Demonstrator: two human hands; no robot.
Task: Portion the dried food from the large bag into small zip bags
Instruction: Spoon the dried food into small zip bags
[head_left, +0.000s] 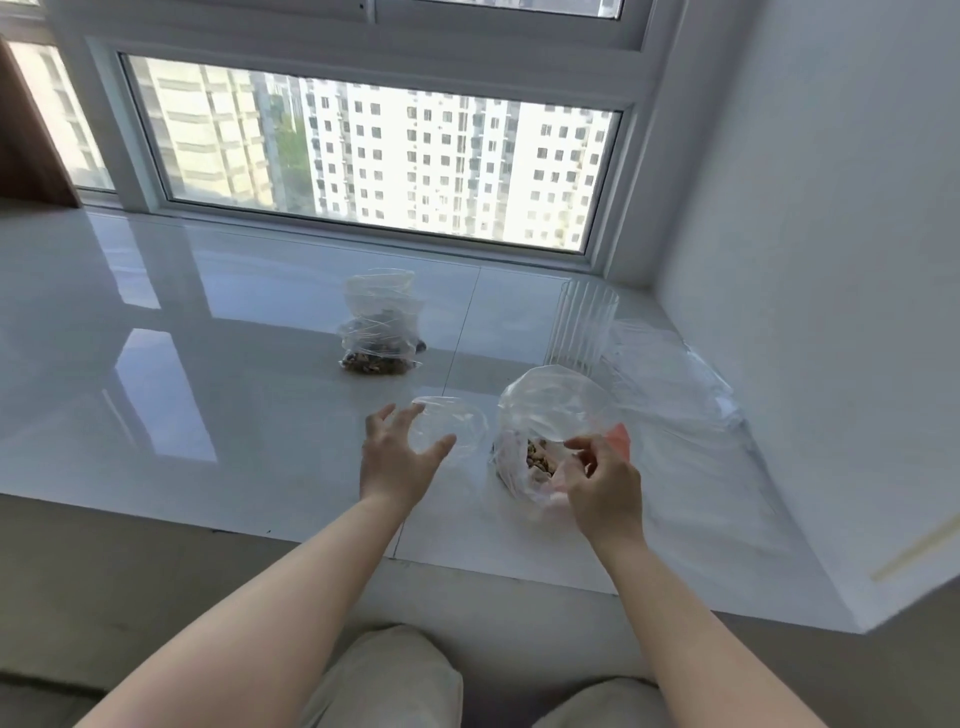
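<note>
White sill carries it all. Large bag w/ dried food stands mouth-up near the sill's front edge, prob. for easy reach. Filled small bags sit well behind it, toward the window, out of the way. Ribbed glass just behind it. Empty small zip bag just left of it. Left hand spread, released, at that bag. Right hand curled at the large bag's rim; can't tell if pinching food or plastic.

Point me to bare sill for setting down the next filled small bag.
Free: the wide glossy stretch left of the filled small bag and the left hand, and the strip between that bag and the window frame. Crowded: the right, with the large bag, ribbed glass and loose plastic.
</note>
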